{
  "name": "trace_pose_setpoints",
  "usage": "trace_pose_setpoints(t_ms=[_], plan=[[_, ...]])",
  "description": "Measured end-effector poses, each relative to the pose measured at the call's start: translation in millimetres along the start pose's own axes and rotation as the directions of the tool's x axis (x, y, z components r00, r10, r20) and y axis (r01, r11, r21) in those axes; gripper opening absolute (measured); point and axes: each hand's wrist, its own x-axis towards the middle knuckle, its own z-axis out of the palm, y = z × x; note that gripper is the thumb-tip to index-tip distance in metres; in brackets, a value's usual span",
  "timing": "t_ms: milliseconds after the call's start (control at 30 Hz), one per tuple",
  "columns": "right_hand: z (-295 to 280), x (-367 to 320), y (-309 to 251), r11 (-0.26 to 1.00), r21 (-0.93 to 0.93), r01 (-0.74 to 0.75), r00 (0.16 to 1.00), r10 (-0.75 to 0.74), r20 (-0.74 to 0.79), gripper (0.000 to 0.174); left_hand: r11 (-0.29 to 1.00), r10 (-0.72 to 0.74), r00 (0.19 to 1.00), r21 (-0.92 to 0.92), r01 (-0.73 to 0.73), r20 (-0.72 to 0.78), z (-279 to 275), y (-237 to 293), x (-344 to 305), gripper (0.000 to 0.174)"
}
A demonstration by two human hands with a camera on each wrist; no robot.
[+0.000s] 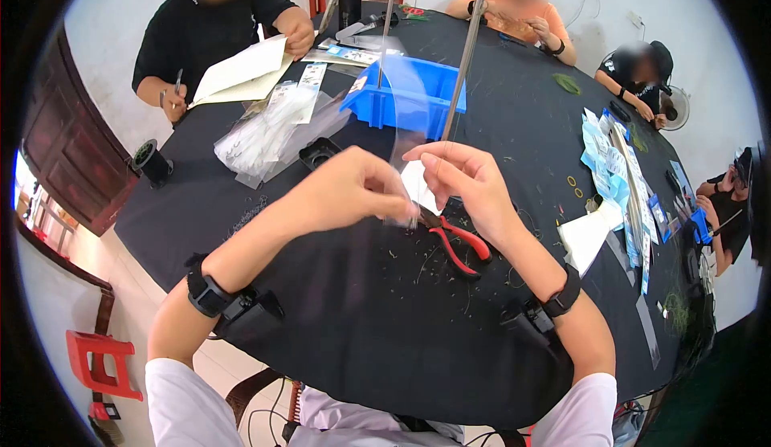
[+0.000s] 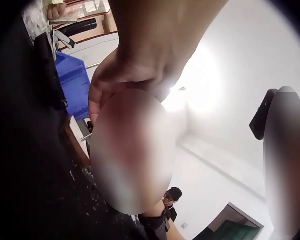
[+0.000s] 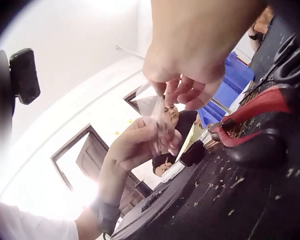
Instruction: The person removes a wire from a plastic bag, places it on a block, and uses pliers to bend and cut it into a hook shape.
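Observation:
A long, clear plastic sleeve (image 1: 405,110) stands upright between my two hands, over the near middle of the table. My left hand (image 1: 353,190) pinches its lower end between thumb and curled fingers. At its side edge, the thumb and fingertips of my right hand (image 1: 470,182) pinch the film. The right wrist view shows the sleeve (image 3: 149,102) spanning from one hand to the other. Just below the hands lie red-and-black pliers (image 1: 462,242), jaws partly behind the fingers. A blur covers much of my left hand's work in the left wrist view.
Behind the hands stand a blue bin (image 1: 373,110) and an upright metal rod (image 1: 464,69). Clear packets (image 1: 269,138) lie left of it, near a black spool (image 1: 151,164). White paper (image 1: 590,234) and blue packaging (image 1: 598,154) lie right. Several people sit around the black-covered table.

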Motion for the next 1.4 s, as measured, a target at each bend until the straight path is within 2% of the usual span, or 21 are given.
trace_pose_setpoints(t_ms=[67,200,267,367,600,1000,1200,1300,1400], plan=[[0,-1,7,0.999,0.031,0.016,1.000,-0.016,-0.008,0.023,0.996,0.024,0.996,-0.088,-0.032,-0.090,-11,11,2,0.015],[-3,2,6,0.999,0.000,0.032,0.999,-0.032,0.040,0.024,0.967,0.233,0.897,-0.012,-0.256,-0.375,-39,54,14,0.021],[-3,2,3,0.999,-0.035,0.030,0.999,-0.028,0.045,0.024,0.944,0.298,0.836,0.010,-0.331,-0.460,-47,77,26,0.025],[-5,3,3,0.998,-0.051,0.022,0.999,-0.019,0.048,0.024,0.920,0.340,0.790,0.008,-0.391,-0.509,-51,98,50,0.027],[-7,4,6,0.998,-0.051,0.039,0.998,-0.037,0.044,0.026,0.906,0.367,0.773,0.012,-0.422,-0.517,-40,106,67,0.029],[-7,4,8,0.999,-0.035,0.042,0.999,-0.041,0.028,0.028,0.930,0.266,0.854,-0.115,-0.349,-0.446,-46,105,64,0.028],[-8,5,10,0.998,-0.034,0.043,0.999,-0.042,0.026,0.029,0.943,0.248,0.848,-0.084,-0.322,-0.468,-44,107,63,0.028],[-8,5,10,0.998,-0.040,0.048,0.999,-0.048,0.023,0.030,0.920,0.266,0.844,-0.139,-0.367,-0.466,-50,103,66,0.033],[-8,6,11,0.997,-0.048,0.059,0.998,-0.058,0.024,0.030,0.930,0.271,0.861,-0.114,-0.350,-0.431,-53,101,67,0.032]])
